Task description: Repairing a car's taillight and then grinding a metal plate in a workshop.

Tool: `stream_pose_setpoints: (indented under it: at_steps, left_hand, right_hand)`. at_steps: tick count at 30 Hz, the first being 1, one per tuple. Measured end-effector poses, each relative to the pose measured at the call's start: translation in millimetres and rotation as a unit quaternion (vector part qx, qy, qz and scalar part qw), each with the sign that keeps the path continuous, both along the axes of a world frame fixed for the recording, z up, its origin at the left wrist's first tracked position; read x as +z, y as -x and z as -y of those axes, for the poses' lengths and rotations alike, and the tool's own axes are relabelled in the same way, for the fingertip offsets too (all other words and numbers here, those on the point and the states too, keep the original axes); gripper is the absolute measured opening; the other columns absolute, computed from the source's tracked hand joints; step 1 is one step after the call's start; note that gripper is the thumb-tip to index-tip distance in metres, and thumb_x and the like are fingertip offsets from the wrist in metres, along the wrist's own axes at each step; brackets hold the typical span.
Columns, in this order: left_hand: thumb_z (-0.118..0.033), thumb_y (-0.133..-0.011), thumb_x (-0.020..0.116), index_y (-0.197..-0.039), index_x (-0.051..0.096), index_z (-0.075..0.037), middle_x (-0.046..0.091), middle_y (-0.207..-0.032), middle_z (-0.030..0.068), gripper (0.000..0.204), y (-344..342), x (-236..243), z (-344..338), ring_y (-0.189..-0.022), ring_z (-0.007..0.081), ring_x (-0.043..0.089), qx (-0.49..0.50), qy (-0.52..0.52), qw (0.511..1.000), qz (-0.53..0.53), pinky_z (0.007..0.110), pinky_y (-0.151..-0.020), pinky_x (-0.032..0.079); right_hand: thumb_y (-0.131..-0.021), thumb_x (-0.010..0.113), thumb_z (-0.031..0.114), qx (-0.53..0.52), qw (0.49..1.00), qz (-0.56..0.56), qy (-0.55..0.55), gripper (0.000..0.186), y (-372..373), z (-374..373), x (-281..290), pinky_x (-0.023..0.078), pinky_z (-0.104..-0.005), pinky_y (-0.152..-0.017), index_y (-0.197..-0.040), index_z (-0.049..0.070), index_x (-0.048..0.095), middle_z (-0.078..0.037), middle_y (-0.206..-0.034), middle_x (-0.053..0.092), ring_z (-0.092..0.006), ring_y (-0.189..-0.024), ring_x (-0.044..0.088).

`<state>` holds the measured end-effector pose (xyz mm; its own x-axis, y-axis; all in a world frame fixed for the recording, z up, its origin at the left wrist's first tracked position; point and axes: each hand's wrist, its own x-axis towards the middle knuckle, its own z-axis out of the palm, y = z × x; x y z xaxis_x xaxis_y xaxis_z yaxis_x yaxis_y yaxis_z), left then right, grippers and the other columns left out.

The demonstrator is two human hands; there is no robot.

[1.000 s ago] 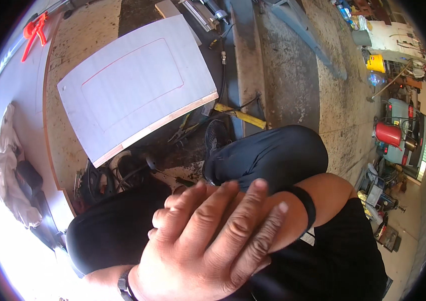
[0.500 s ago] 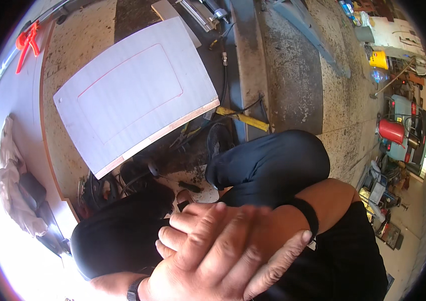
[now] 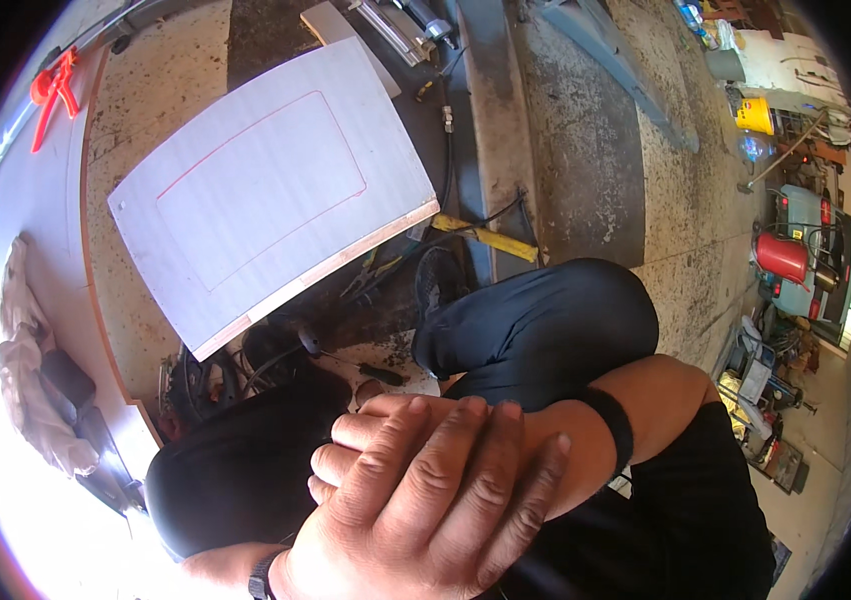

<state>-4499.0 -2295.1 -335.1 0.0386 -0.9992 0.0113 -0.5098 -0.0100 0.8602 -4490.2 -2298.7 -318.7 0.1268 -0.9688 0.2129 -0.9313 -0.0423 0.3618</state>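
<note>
Around you lies stained floor (image 3: 685, 215), pale with dark bands; to your right, yellow bucket (image 3: 754, 116), red container (image 3: 781, 258); to your left, white surface (image 3: 40, 205), strong glare (image 3: 5, 500).

White panel (image 3: 50, 215): red caulking gun (image 3: 46, 90), crumpled cloth (image 3: 27, 375).
</note>
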Motion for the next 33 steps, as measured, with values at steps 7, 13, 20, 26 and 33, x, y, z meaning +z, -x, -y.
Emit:
stream_pose_setpoints:
  at_steps: [7, 13, 20, 26, 33]
  left_hand:
    - [-0.031, -0.072, 0.07, -0.119, 0.067, -0.017, 0.067, -0.108, 0.0066, 0.049, -1, -1, -7, -0.101, 0.0245, 0.067, 0.002, 0.026, 1.0, 0.015, 0.042, -0.089, 0.054]
    - [-0.028, -0.071, 0.07, -0.116, 0.068, -0.017, 0.067, -0.105, 0.0064, 0.047, -2, -2, -13, -0.099, 0.0244, 0.067, 0.002, 0.044, 0.999, 0.027, 0.042, -0.088, 0.054]
    - [-0.026, -0.07, 0.069, -0.113, 0.069, -0.016, 0.068, -0.101, 0.0062, 0.044, -3, -4, -17, -0.097, 0.0243, 0.068, 0.003, 0.063, 0.997, 0.045, 0.041, -0.087, 0.055]
    - [-0.023, -0.069, 0.069, -0.11, 0.07, -0.016, 0.068, -0.098, 0.0061, 0.042, -5, -5, -18, -0.096, 0.0242, 0.068, 0.0, 0.082, 0.995, 0.061, 0.041, -0.085, 0.055]
    - [-0.02, -0.068, 0.069, -0.107, 0.071, -0.015, 0.068, -0.095, 0.0059, 0.039, -7, -7, -17, -0.094, 0.0241, 0.069, -0.003, 0.103, 0.992, 0.078, 0.04, -0.084, 0.056]
  right_hand:
    - [-0.101, 0.057, 0.014, -0.077, 0.986, 0.05, 0.142, 0.011, -2, -7, -5, 0.055, -0.0537, -0.098, -0.1, 0.006, 0.063, -0.011, -0.104, 0.07, -0.0314, -0.102, 0.07]
    - [-0.099, 0.06, 0.012, -0.067, 0.984, 0.033, 0.164, 0.009, 0, -10, -5, 0.06, -0.0491, -0.09, -0.1, 0.004, 0.064, -0.012, -0.109, 0.07, -0.0327, -0.103, 0.07]
    - [-0.098, 0.059, 0.012, -0.04, 0.986, 0.06, 0.153, 0.01, 2, -11, -7, 0.06, -0.0482, -0.09, -0.1, 0.003, 0.064, -0.012, -0.109, 0.07, -0.0325, -0.1, 0.07]
    - [-0.1, 0.053, 0.013, -0.048, 0.986, 0.072, 0.145, 0.014, 0, -11, -8, 0.058, -0.0496, -0.093, -0.099, 0.004, 0.064, -0.012, -0.104, 0.071, -0.0315, -0.101, 0.07]
    - [-0.097, 0.059, 0.011, -0.058, 0.987, 0.067, 0.138, 0.011, -2, -10, -7, 0.058, -0.0499, -0.093, -0.094, 0.003, 0.065, -0.011, -0.102, 0.071, -0.0308, -0.1, 0.071]
